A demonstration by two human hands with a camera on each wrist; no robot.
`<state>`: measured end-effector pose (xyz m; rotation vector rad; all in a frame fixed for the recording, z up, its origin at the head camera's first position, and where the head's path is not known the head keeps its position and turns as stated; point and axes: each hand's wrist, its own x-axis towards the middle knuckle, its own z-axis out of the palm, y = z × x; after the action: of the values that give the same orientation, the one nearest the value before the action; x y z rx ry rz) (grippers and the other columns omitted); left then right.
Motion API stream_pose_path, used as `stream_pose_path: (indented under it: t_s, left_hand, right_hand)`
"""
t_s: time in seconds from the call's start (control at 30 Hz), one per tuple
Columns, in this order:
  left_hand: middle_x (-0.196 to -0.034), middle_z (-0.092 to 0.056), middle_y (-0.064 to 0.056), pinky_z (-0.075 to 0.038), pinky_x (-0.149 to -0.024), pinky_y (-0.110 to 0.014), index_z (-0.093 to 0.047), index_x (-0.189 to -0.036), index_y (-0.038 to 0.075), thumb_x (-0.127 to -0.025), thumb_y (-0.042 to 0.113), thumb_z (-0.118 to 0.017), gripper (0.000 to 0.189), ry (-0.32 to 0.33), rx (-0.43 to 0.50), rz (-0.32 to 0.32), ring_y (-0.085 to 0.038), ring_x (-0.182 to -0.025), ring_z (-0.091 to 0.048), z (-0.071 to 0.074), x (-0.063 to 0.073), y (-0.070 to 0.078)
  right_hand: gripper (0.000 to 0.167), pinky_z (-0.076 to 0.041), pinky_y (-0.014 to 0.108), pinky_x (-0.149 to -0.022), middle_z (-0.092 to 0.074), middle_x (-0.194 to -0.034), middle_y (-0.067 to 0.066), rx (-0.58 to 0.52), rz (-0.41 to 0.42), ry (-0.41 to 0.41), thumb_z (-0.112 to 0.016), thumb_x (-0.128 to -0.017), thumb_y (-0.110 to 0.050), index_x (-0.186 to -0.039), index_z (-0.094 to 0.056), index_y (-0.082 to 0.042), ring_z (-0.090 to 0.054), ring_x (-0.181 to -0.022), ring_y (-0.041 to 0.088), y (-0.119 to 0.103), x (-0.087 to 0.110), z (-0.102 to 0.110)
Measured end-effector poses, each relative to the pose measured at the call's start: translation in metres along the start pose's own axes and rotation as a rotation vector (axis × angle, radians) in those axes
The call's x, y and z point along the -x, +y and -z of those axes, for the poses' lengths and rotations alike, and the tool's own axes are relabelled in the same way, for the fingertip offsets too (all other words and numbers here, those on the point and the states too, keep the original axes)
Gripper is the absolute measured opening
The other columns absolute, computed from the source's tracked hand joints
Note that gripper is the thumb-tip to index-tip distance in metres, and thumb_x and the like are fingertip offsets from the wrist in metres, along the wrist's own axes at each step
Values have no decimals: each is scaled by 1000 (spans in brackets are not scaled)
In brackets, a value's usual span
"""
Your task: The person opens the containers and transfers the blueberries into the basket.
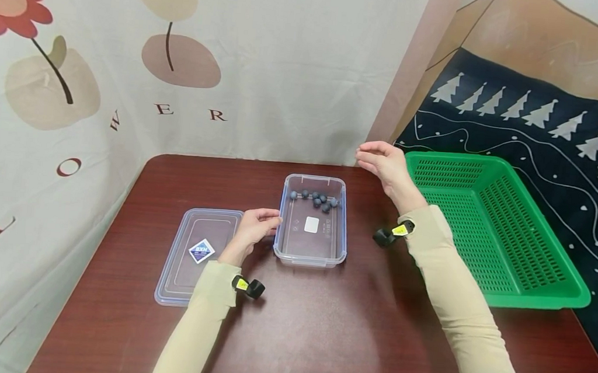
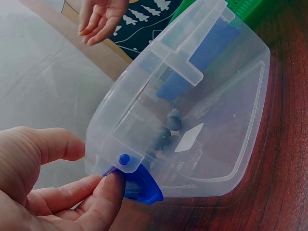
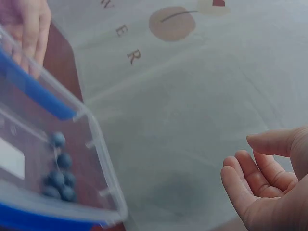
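Note:
A clear plastic container [image 1: 294, 245] with blue latches stands on the table, and several blueberries [image 1: 316, 202] lie at its far end. My left hand [image 1: 258, 225] is at the container's left side. In the left wrist view, its fingers hold the blue latch [image 2: 139, 187], with the thumb by the rim. My right hand [image 1: 387, 170] is in the air to the right of the container, its fingers loosely bent and nothing in them. The clear lid [image 1: 176, 273], with a blue and white label, lies flat left of the container, partly hidden by my left hand and wrist.
A green perforated basket [image 1: 543, 300] sits on the right part of the table, behind my right forearm. Printed fabric [image 1: 296, 92] hangs along the table's back edge. A dark cloth with white trees [image 1: 493, 126] is behind the basket.

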<state>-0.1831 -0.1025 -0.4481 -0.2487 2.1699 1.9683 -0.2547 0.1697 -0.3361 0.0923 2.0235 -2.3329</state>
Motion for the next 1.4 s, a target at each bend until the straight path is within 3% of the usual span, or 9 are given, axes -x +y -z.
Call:
stream_pose_path:
  t_s: [0.13, 0.4, 0.57, 0.67, 0.77, 1.0, 1.17, 1.4]
  left_hand:
    - [-102, -65, -24, -57, -68, -25, -57, -115, -13, -86, 0, -61, 33, -1, 6, -4, -8, -65, -62, 1, 0, 0]
    - [-94, -66, -18, -57, -67, -24, -58, -115, -14, -85, 0, -61, 32, 3, 17, -3, -8, -65, -62, 1, -1, -1]
    - [-95, -66, -17, -57, -67, -24, -58, -115, -13, -85, 0, -62, 32, 2, 16, 1, -9, -66, -62, 1, -2, -2]
    - [-97, -66, -18, -57, -67, -24, -58, -115, -12, -85, 0, -62, 32, 5, 11, 9, -9, -66, -62, 1, -2, -2]
    - [-98, -66, -19, -57, -68, -24, -59, -115, -12, -86, 0, -62, 32, 10, 7, 14, -9, -67, -62, 1, -1, -2]
    - [-97, -65, -19, -57, -67, -23, -58, -115, -13, -86, 0, -61, 32, 13, 13, 6, -9, -67, -62, 2, 0, -1]
    - [-98, -65, -21, -57, -67, -25, -58, -115, -14, -86, 1, -61, 33, 14, 9, 1, -10, -66, -62, 2, 0, -1]
    - [-101, -66, -21, -57, -71, -27, -59, -116, -11, -86, 3, -62, 33, 11, -6, 19, -10, -67, -62, 1, -1, -2]
  right_hand:
    - [11, -55, 26, -80, -65, -86, 5, -36, -14, -34, -63, -85, 5, -94, -65, 1, -63, -81, 16, 8, -1, -17]
    - [31, -51, 35, -90, -66, -84, 4, -36, -72, -91, -62, -86, 5, -114, -54, 14, -65, -78, 14, 30, -2, -51]
    - [31, -46, 43, -95, -68, -94, 11, 12, -117, -105, -62, -87, 2, -115, -56, 12, -65, -96, 27, 48, -6, -65]
    - [31, -48, 41, -93, -66, -106, 18, 30, -142, -111, -62, -87, -1, -116, -58, 10, -59, -107, 35, 60, -9, -71]
    - [31, -52, 35, -88, -63, -112, 22, 52, -157, -103, -64, -87, -4, -116, -60, 8, -60, -106, 33, 70, -12, -77]
    - [28, -52, 36, -88, -64, -112, 22, 130, -200, -94, -63, -87, -3, -114, -63, 5, -66, -92, 21, 87, -15, -88]
    - [28, -53, 31, -86, -65, -111, 20, 196, -244, -108, -64, -86, -3, -114, -64, 4, -63, -102, 26, 97, -18, -94]
    - [28, -51, 35, -91, -62, -114, 22, 229, -275, -102, -62, -87, -1, -115, -62, 6, -59, -108, 31, 107, -20, -96]
